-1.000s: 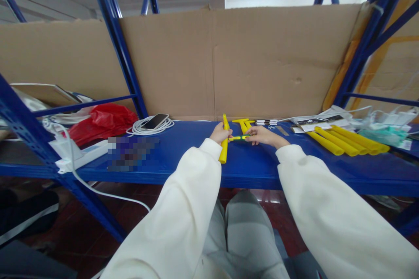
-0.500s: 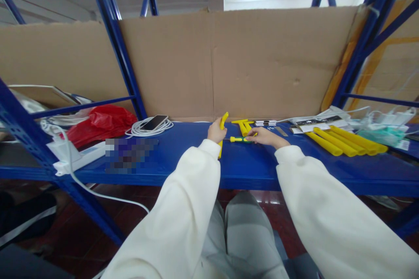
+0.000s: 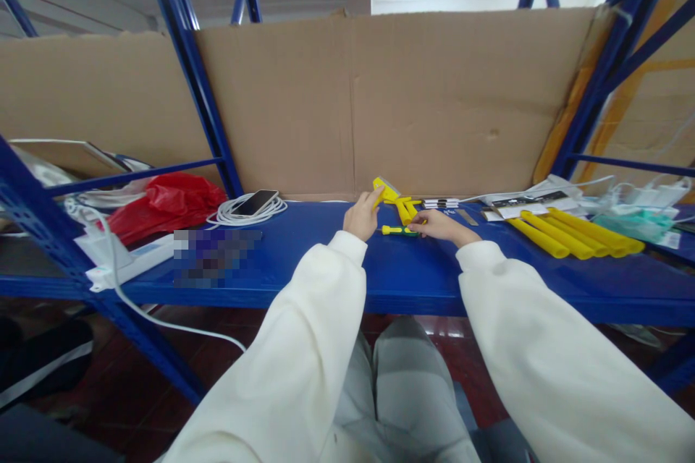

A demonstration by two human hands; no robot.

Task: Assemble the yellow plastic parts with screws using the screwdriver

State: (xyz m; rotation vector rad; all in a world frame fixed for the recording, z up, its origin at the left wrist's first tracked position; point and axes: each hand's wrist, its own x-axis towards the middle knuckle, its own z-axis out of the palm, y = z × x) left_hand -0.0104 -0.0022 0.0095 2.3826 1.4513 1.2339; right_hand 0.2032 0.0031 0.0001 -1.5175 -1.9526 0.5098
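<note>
A blue metal shelf (image 3: 304,260) carries, at its left, a red plastic bag (image 3: 168,208), a white power strip (image 3: 149,255) and a coiled white cable (image 3: 239,220); toward the back middle, T-shaped yellow tools (image 3: 402,213); at the right, yellow tubes (image 3: 559,234) side by side, next to white packaging (image 3: 548,207)

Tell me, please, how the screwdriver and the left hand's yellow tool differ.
The screwdriver is yellow and green; the tool shows yellow with a pale edge. The screwdriver, in the right hand, points left; the tool, in the left hand, has its wide head forward. Both are partly yellow.
</note>
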